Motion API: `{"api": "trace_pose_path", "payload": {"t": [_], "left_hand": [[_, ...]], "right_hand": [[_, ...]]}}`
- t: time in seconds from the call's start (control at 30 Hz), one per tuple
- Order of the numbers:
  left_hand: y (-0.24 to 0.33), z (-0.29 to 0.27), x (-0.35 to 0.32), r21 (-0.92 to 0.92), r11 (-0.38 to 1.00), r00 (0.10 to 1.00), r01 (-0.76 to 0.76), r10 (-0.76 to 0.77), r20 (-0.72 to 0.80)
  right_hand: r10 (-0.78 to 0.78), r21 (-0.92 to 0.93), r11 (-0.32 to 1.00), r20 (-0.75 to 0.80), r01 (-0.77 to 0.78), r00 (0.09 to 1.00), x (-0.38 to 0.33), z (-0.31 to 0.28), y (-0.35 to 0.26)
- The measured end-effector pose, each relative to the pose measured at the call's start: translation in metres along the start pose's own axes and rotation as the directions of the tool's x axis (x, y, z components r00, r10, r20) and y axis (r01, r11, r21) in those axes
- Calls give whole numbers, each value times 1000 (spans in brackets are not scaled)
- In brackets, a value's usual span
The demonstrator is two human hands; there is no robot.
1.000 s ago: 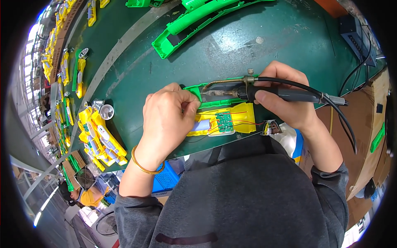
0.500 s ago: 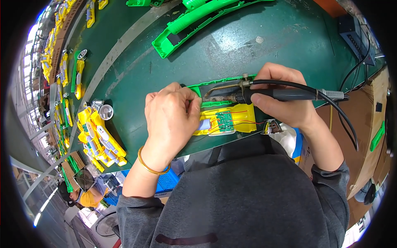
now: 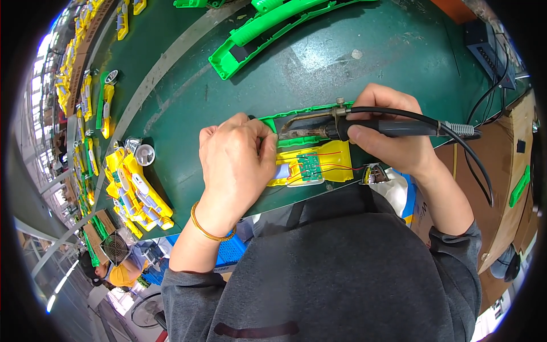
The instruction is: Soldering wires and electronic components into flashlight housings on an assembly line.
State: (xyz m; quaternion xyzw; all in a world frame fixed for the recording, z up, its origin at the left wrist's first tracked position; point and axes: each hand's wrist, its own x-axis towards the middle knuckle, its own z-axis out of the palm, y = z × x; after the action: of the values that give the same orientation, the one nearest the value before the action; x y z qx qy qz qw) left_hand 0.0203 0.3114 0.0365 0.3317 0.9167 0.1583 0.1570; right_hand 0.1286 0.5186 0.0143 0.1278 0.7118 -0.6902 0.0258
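Note:
My right hand (image 3: 390,128) is closed round a black soldering iron (image 3: 393,127) with a wire-feed tube clamped along it. The iron's tip points left, close to the fingertips of my left hand (image 3: 236,154). Those left fingers are pinched together at the left end of a long green plastic housing (image 3: 305,141); whatever lies between them is hidden. Just nearer to me lies a yellow housing (image 3: 340,161) holding a green circuit board (image 3: 309,166), a battery and thin red and black wires. A wire runs right to a shiny reflector (image 3: 374,174) at the table edge.
More green housings (image 3: 250,40) lie at the far side of the green table (image 3: 188,114). To the left is a heap of yellow assemblies (image 3: 139,194) with reflectors. A dark control box (image 3: 487,54) with cables stands far right. Another person (image 3: 122,275) is at lower left.
Very little differs. The soldering iron and my right hand have shifted slightly; my left hand keeps its place. Parts on the left appear shifted a little with the view.

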Motion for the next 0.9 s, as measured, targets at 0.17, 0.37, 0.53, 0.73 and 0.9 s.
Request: {"api": "trace_pose_path", "payload": {"t": [0.17, 0.37, 0.53, 0.73, 0.9], "left_hand": [[3, -2, 0, 23, 1000, 1000, -14, 14, -9], [8, -2, 2, -12, 1000, 1000, 11, -11, 12], [11, -2, 4, -9, 1000, 999, 29, -28, 27], [19, -3, 7, 16, 999, 999, 38, -39, 31], [23, -2, 9, 24, 998, 998, 52, -53, 24]], "right_hand": [[-23, 23, 999, 16, 23, 1000, 1, -1, -5], [-60, 59, 996, -53, 63, 997, -5, -7, 0], [11, 480, 864, -313, 148, 950, -23, -18, 5], [-9, 476, 846, -437, 240, 900, -28, -10, 20], [-58, 297, 939, -359, 173, 932, -30, -14, 5]]}}
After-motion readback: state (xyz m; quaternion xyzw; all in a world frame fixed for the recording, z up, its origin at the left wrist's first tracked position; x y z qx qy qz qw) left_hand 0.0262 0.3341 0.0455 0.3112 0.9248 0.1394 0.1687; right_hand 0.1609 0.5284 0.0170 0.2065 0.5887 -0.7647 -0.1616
